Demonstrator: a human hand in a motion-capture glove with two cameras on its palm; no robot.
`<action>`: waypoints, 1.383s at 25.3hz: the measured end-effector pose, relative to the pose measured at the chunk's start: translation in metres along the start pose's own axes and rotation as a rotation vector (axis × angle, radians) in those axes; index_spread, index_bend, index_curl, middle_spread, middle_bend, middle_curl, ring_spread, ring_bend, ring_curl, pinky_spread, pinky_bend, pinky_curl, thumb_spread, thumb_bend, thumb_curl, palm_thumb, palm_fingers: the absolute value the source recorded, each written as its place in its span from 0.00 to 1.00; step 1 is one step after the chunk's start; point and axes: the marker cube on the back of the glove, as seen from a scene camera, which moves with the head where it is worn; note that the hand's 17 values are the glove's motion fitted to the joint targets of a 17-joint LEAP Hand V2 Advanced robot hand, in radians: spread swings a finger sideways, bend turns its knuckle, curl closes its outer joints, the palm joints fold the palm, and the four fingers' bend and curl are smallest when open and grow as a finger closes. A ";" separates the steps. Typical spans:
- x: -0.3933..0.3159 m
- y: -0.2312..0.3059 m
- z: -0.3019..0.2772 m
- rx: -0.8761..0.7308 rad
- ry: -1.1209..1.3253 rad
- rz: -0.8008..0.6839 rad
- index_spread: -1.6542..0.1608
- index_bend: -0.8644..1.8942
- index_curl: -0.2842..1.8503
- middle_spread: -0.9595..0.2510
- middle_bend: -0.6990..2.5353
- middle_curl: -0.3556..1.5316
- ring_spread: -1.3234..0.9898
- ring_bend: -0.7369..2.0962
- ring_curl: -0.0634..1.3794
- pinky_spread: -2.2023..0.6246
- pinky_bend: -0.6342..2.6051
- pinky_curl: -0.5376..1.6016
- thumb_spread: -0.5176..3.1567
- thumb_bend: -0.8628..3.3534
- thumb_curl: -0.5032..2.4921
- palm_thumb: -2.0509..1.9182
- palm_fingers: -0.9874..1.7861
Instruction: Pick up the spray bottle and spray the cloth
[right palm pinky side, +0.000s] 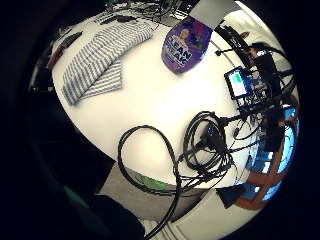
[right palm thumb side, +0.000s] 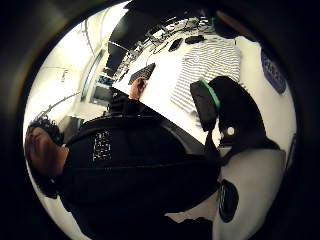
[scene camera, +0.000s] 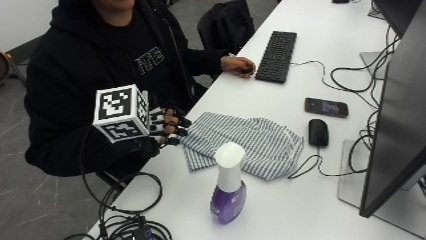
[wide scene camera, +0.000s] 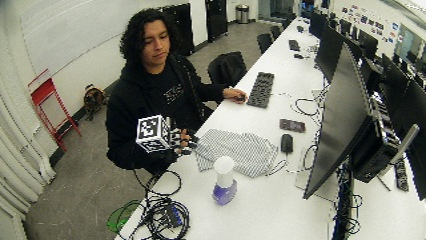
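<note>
Outside view: the gloved right hand (scene camera: 163, 131) is raised at the table's near edge, just beside the striped cloth (scene camera: 247, 142), with fingers loosely curled and grasping nothing. The spray bottle (scene camera: 228, 187) — purple body, white cap — stands upright on the white table (scene camera: 293, 200), near the cloth's front edge and apart from the hand. The bare left hand (scene camera: 238, 65) rests beside a black keyboard (scene camera: 277, 49). A phone (scene camera: 326, 106) and a black mouse (scene camera: 318, 132) lie beyond the cloth.

Wide outside view: same layout; the right hand (wide scene camera: 178, 141) is at the table edge, the bottle (wide scene camera: 224, 181) is between the cloth (wide scene camera: 238, 149) and a coil of black cables (wide scene camera: 163, 215).

Little finger side palm view: the bottle (right palm pinky side: 186, 44) and the folded cloth (right palm pinky side: 102, 57) are on the table, apart from each other — neither is in contact with the hand.

Thumb side palm view: the cloth (right palm thumb side: 207, 67) lies on the table beyond the person's black sleeve (right palm thumb side: 140, 165).
</note>
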 end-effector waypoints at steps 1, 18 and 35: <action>0.000 0.000 0.000 0.000 0.000 -0.001 0.81 0.40 0.17 0.76 0.28 0.22 0.55 0.39 0.09 0.80 0.28 0.27 0.26 0.27 0.19 0.62 0.55; 0.002 -0.003 -0.004 0.008 0.007 -0.011 0.71 0.38 0.25 0.73 0.27 0.29 0.52 0.38 0.19 0.82 0.28 0.32 0.47 0.29 0.22 0.65 0.52; 0.003 -0.002 -0.001 0.012 0.004 0.000 0.70 0.38 0.27 0.73 0.27 0.33 0.52 0.38 0.22 0.82 0.28 0.33 0.51 0.28 0.24 0.65 0.52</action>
